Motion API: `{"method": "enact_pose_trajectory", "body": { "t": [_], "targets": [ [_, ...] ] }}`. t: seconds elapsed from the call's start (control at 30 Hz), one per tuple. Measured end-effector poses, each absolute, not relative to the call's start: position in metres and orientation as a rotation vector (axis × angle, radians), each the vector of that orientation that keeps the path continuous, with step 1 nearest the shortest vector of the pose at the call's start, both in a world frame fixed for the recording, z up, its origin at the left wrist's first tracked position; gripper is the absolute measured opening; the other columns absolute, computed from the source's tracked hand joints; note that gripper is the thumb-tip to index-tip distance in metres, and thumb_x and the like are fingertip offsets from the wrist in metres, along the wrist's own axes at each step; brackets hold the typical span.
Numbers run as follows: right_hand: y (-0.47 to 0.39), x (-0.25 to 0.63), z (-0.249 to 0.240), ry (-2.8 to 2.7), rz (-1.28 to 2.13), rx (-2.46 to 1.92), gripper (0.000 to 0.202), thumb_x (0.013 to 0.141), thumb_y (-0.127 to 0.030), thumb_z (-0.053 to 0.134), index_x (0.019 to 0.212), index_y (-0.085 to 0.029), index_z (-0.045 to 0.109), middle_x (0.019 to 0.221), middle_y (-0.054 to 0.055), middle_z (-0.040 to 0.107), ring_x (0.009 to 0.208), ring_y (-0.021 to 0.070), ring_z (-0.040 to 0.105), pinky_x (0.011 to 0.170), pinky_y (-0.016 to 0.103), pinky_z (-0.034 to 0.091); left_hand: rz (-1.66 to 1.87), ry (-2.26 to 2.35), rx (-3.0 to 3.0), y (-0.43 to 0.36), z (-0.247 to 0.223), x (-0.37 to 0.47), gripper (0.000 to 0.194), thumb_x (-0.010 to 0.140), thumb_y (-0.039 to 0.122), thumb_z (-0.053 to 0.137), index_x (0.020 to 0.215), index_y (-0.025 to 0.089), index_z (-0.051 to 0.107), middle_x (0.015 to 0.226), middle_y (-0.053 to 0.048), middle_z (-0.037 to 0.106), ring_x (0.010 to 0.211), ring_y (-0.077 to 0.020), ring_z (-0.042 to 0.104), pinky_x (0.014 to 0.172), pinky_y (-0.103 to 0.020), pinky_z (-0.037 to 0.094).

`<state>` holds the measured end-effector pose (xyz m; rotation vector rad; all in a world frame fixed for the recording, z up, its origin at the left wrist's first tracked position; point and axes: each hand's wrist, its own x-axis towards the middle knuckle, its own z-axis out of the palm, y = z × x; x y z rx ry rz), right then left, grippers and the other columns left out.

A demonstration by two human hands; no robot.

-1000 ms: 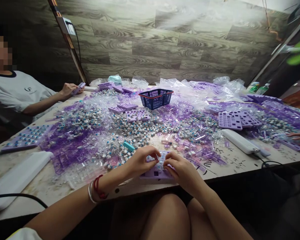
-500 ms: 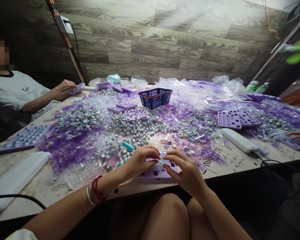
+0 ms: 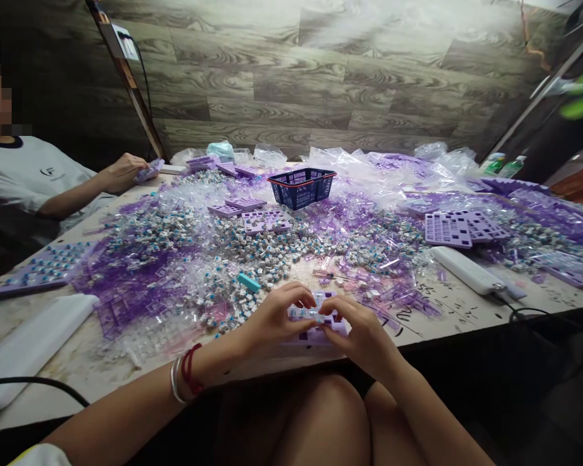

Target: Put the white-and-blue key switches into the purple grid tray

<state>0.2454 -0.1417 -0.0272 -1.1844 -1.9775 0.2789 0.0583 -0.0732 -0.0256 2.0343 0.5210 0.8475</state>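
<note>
At the table's near edge lies a light purple tray (image 3: 317, 336) with square holes. On it sits a clear plastic piece (image 3: 302, 312) with small bluish parts. My left hand (image 3: 272, 317) curls round its left side, thumb in front and fingers behind, closed on it. From the right, my right hand (image 3: 364, 331) has its fingertips and thumb bent onto the piece's right end. My fingers cover part of both the piece and the tray. Loose small white-and-blue parts (image 3: 267, 249) are heaped just beyond my hands, with a teal block (image 3: 249, 282) near the left one.
A dark blue basket (image 3: 301, 189) stands mid-table. Purple slotted trays (image 3: 449, 230) are stacked at right, behind a white bar-shaped device (image 3: 466, 270) with a cable. Clear purple plastic pieces (image 3: 131, 285) lie left, by a white elongated object (image 3: 39, 346). A co-worker (image 3: 53, 175) sits at far left.
My fingers have shifted on the clear piece, and more of it shows between my hands. At the far right edge, another person's hand has withdrawn from the tray there.
</note>
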Motion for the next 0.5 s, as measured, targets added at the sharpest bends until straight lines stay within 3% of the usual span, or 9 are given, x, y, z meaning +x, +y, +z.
{"method": "enact_pose_trajectory", "body": {
  "t": [0.1, 0.5],
  "targets": [
    [-0.1412, 0.2494, -0.0303, -1.984, 0.326, -1.237, 0.018, 0.076, -0.005, 0.061, 0.085, -0.020, 0.057, 0.082, 0.001, 0.063, 0.074, 0.0159, 0.060, 0.068, 0.027, 0.049, 0.890, 0.549, 2.316, -0.0751, -0.0288, 0.0580, 0.012, 0.082, 0.021, 0.066, 0.091, 0.014, 0.061, 0.093, -0.006, 0.060, 0.087, -0.0167, 0.056, 0.078, -0.028, 0.045],
    [-0.1401, 0.2534, -0.0328, -2.021, 0.247, -1.165, 0.014, 0.079, -0.011, 0.062, 0.087, -0.020, 0.069, 0.089, 0.005, 0.070, 0.084, 0.0191, 0.065, 0.076, 0.032, 0.054, 0.801, 0.617, 2.427, -0.0831, -0.0333, 0.0639, 0.009, 0.082, 0.012, 0.066, 0.090, 0.015, 0.062, 0.097, -0.005, 0.060, 0.096, -0.0185, 0.053, 0.087, -0.031, 0.042]
  ]
}}
